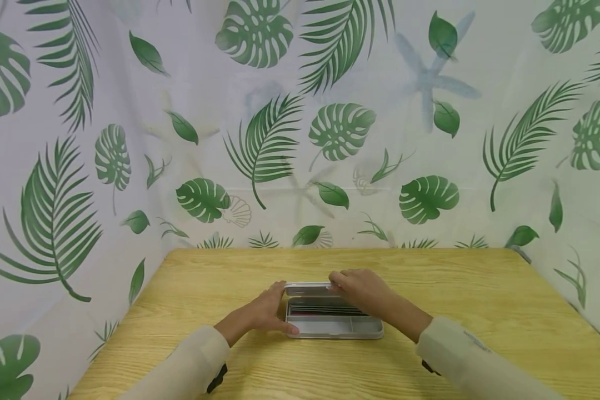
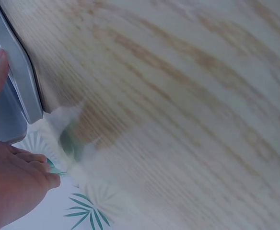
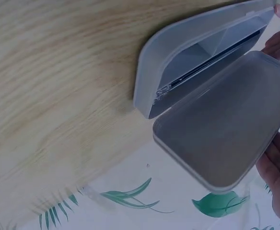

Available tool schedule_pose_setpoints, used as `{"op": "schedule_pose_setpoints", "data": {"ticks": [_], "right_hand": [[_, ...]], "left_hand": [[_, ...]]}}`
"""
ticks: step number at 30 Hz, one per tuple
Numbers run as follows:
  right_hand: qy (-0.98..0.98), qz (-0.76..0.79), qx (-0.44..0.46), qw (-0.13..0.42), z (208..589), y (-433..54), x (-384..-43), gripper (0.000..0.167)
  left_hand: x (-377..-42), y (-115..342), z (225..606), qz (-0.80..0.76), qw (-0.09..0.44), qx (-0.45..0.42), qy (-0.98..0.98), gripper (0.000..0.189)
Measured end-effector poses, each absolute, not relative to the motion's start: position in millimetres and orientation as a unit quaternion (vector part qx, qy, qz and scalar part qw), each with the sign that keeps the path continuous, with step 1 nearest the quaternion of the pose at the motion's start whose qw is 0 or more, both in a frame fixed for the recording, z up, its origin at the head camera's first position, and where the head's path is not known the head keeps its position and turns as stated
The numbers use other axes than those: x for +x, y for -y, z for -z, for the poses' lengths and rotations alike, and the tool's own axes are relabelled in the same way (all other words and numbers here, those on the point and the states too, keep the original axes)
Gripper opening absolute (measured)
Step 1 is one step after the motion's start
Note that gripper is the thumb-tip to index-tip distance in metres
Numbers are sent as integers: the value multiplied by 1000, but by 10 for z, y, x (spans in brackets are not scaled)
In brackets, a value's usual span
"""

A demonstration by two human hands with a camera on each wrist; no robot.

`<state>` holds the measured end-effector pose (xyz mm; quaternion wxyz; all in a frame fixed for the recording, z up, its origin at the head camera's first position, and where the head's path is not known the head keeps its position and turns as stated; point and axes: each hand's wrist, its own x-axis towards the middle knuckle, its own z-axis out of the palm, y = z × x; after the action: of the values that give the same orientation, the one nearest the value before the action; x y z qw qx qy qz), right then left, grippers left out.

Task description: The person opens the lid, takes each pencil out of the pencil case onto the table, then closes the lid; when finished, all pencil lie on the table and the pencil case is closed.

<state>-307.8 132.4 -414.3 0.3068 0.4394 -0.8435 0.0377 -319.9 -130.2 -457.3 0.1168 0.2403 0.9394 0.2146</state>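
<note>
A pale grey pencil case lies on the table with its hinged lid raised along the far side. Dark slim sticks, perhaps pencils, fill its rear compartment; the front has a long section and a small right one. At the left end, my left hand holds the case, thumb on the front rim and fingers reaching towards the back. My right hand grips the lid's upper edge near its right part, the thumb on the inner face in the right wrist view. That hand hides part of the lid.
The wooden table extends around the case on all sides. Behind and beside it hangs a white curtain printed with green leaves. Light sleeves cover both forearms, with something dark at each wrist.
</note>
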Motion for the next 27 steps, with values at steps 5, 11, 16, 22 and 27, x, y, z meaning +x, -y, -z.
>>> {"op": "schedule_pose_setpoints", "data": {"ticks": [5, 11, 16, 22, 27], "right_hand": [[837, -83, 401, 362, 4190, -1255, -3231, 9], [876, -93, 345, 325, 4233, -1241, -3371, 17], [903, -100, 312, 280, 4249, -1222, -3454, 25], [930, -92, 278, 223, 4327, -1219, -3545, 37], [949, -121, 263, 124, 4375, -1210, -3586, 45]], "left_hand": [[-3210, 1316, 4603, -216, 101, 245, -940, 118], [-3184, 1316, 4598, -220, 93, 247, -939, 127], [-3168, 1310, 4578, -203, 77, 252, -943, 132], [-3165, 1291, 4555, -179, 69, 267, -944, 126], [-3174, 1278, 4526, -164, 99, 264, -945, 118]]}}
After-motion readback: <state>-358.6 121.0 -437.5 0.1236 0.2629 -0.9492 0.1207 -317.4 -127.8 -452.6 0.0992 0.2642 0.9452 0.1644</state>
